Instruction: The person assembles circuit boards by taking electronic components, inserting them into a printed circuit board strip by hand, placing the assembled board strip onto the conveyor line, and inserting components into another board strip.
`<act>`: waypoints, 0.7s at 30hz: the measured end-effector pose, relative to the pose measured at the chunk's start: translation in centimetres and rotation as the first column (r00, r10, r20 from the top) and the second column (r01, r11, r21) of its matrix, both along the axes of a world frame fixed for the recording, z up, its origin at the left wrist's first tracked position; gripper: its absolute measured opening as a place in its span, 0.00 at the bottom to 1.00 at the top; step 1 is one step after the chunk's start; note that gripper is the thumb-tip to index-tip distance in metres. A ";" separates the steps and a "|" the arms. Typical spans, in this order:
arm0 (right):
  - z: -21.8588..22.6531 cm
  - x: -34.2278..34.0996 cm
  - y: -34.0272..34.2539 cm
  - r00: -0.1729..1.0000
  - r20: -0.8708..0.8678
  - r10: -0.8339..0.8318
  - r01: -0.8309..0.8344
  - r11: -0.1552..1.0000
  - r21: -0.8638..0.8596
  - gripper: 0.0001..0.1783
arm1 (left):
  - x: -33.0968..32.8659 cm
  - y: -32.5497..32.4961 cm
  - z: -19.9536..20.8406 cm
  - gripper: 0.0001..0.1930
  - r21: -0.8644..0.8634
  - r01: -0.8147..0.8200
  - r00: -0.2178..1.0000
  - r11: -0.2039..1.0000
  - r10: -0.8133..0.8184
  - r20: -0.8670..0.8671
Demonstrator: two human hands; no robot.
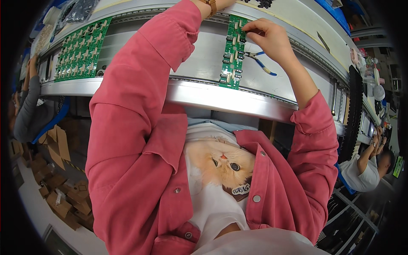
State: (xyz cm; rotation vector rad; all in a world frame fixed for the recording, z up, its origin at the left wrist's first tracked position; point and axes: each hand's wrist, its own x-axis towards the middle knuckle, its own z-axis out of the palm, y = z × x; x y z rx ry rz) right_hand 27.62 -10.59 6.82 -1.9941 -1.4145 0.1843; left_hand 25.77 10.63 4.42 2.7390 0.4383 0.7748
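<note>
Right hand point(272, 40), fingers curled nearly together, grip unclear | one narrow green circuit board point(233, 52) at its fingertips | one pair of pliers point(264, 67) just below that hand | left hand point(222, 4), mostly cut off, state untellable | one green board block point(80, 53) farther left

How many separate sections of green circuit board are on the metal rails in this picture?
2. The narrow board is beside the right hand; the wide section, perhaps several boards edge to edge, is at the picture's left. The left sleeve could hide more.
</note>
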 end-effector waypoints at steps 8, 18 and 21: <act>-0.2 -0.5 0.3 0.991 0.129 0.029 -0.028 1.000 -0.009 0.07 | -0.9 -0.1 0.6 0.08 -0.095 0.173 0.972 0.980 -0.155 0.174; -0.2 -0.5 0.2 0.987 0.151 0.050 -0.045 0.998 -0.034 0.05 | -3.5 -0.4 3.4 0.06 -0.235 0.390 0.904 0.890 -0.321 0.284; -0.4 -0.3 0.2 0.986 0.161 0.054 -0.052 0.998 -0.019 0.06 | -4.2 -0.6 3.5 0.05 -0.280 0.373 0.921 0.885 -0.316 0.227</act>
